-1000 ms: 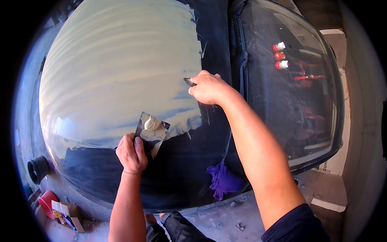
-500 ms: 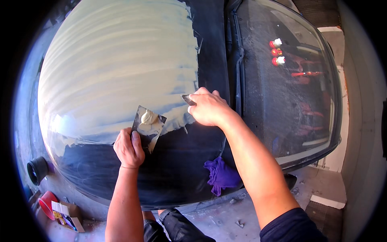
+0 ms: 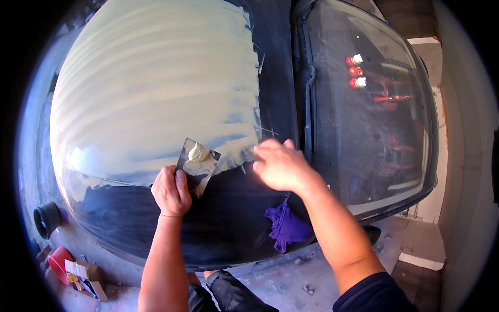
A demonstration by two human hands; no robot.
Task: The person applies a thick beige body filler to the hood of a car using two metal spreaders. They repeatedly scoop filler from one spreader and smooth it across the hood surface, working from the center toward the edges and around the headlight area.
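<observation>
My left hand grips a square metal plate carrying a dollop of cream putty. It is over the lower edge of the putty layer that coats much of a dark car bonnet. My right hand is motion-blurred at that layer's right edge, fingers curled round a small spreader, whose blade is hard to make out. A purple cloth lies crumpled on the bonnet below my right hand.
The windscreen, with red-and-white ornaments showing behind it, fills the right side. A black bucket, red tub and cardboard box stand on the floor at lower left. A pale wall runs along the far right.
My right hand has moved steadily downward along the putty's right edge and a little rightward, now blurred. My left hand and plate have shifted slightly but keep their hold.
</observation>
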